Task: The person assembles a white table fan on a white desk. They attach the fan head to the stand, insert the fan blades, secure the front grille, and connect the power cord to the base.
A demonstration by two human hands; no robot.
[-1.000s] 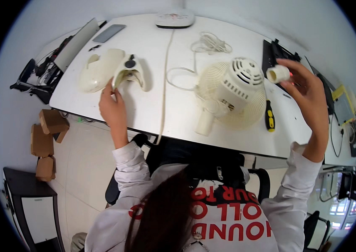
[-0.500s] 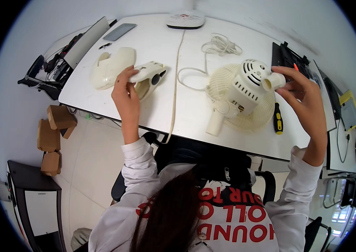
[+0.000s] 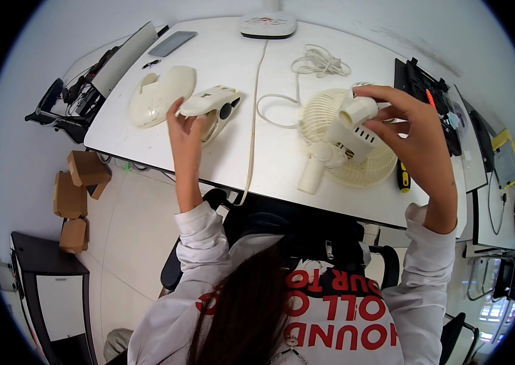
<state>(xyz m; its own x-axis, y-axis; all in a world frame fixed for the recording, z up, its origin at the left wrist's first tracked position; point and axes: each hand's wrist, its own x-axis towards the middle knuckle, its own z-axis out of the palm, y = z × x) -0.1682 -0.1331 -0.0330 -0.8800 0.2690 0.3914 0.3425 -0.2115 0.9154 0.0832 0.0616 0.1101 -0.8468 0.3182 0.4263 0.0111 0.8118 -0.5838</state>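
My left hand pinches the near edge of a cream plastic fan stand part with a dark round knob, which rests on the table. Left of it lies a rounded cream base cover. My right hand is closed on a short cream plastic tube, held above the fan's motor housing. Under that housing the round fan grille lies flat on the table, and a neck joint points toward me. My right hand hides much of the housing's top.
A yellow-and-black screwdriver lies right of the grille. A coiled cream cord is behind the fan. Another cord runs down the middle of the white table. A black tool case sits at the far right.
My right hand has moved left, carrying the short tube across the top of the motor housing. My left hand has barely moved, its fingers shifting slightly left on the stand part.
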